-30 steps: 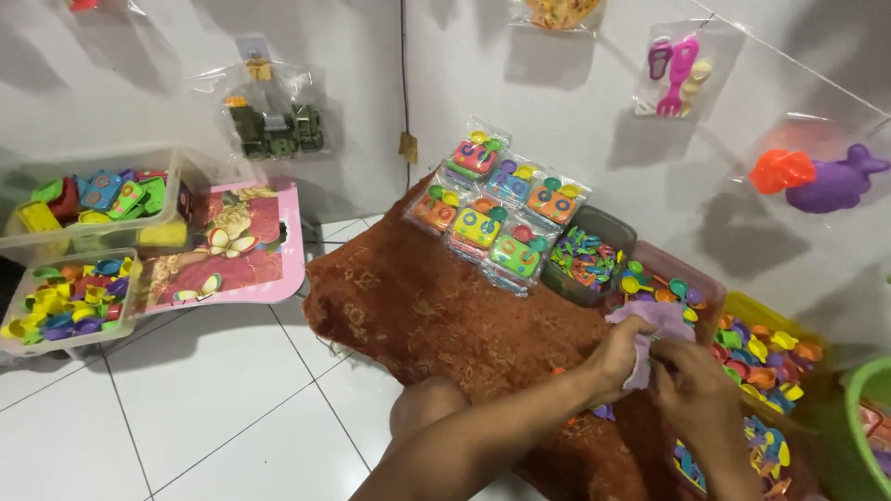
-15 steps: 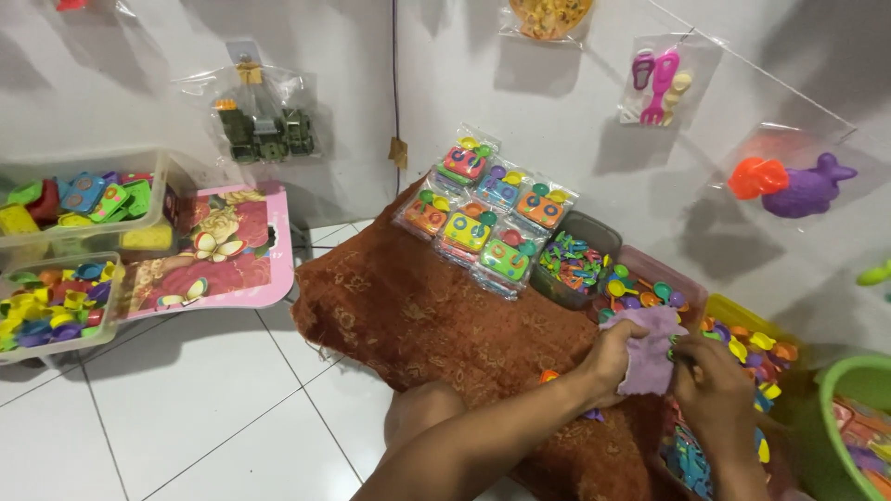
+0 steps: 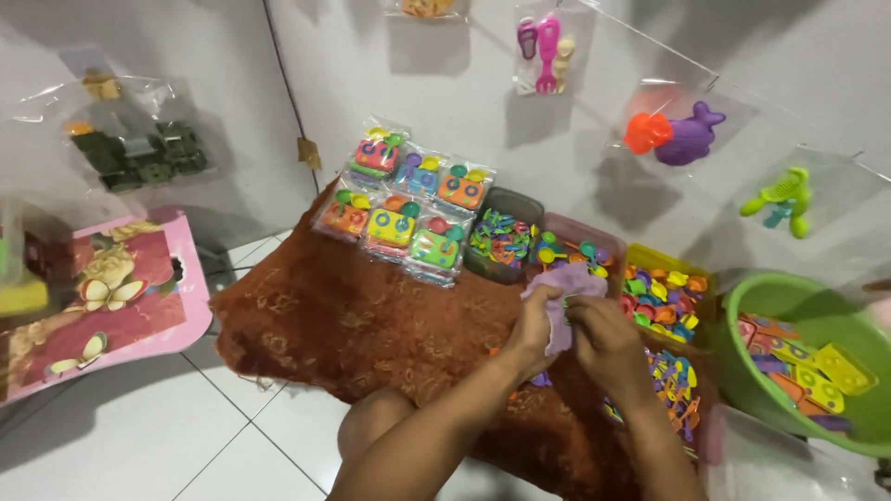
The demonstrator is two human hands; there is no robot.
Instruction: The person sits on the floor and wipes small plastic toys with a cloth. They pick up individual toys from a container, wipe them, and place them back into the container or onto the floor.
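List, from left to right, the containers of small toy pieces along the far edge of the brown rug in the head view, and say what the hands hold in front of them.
Dark tub → pink-lidded box → yellow box → green basin. In front, the left hand and right hand both grip a pale purple piece.

Single head-mounted view, looking down and forward from above the person's lap. Near: both forearms and a brown rug [image 3: 371,325]. Far: a white wall [image 3: 483,102]. Left: tiled floor [image 3: 139,427]. Close range.
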